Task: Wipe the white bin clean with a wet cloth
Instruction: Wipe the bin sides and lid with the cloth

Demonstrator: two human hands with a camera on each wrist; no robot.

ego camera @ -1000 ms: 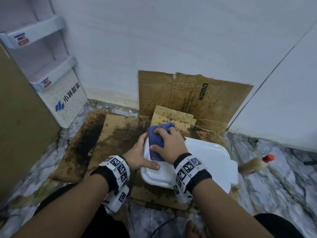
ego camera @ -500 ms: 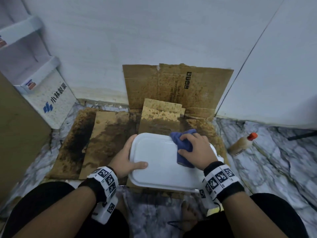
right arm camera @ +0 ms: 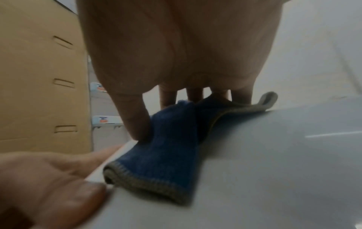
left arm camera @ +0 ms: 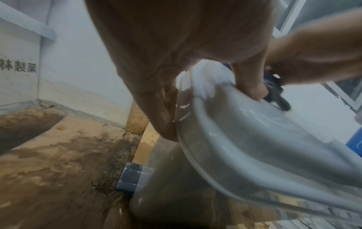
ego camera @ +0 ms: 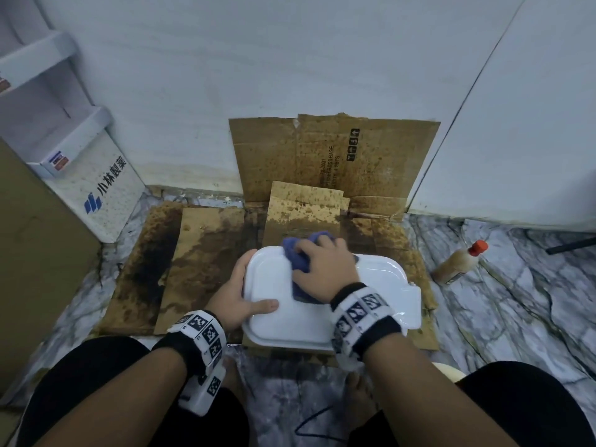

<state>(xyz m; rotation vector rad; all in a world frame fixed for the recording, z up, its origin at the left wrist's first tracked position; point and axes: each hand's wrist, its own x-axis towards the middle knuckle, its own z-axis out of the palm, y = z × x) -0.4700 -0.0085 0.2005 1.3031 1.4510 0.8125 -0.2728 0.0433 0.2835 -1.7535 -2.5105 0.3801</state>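
Note:
The white bin (ego camera: 380, 285) stands lid-up on stained cardboard (ego camera: 200, 259) on the floor. My left hand (ego camera: 235, 295) grips its left rim, thumb lying on top and fingers curled under the edge (left arm camera: 166, 116). My right hand (ego camera: 322, 269) holds a bunched blue cloth (ego camera: 296, 256) and presses it onto the far-left part of the lid. In the right wrist view the cloth (right arm camera: 166, 147) lies folded under my thumb and fingers on the lid's surface (right arm camera: 274, 170). The bin's body (left arm camera: 254, 139) shows below the rim.
A bottle with an orange cap (ego camera: 459, 262) lies on the marble floor to the right. A white display stand (ego camera: 96, 188) and a brown cardboard box (ego camera: 32, 253) stand at the left. Stained cardboard leans on the wall (ego camera: 322, 59) behind. My knees frame the near side.
The right hand swept the cloth from the lid's far-left corner to the right, then back toward the left. The left hand kept its grip on the rim.

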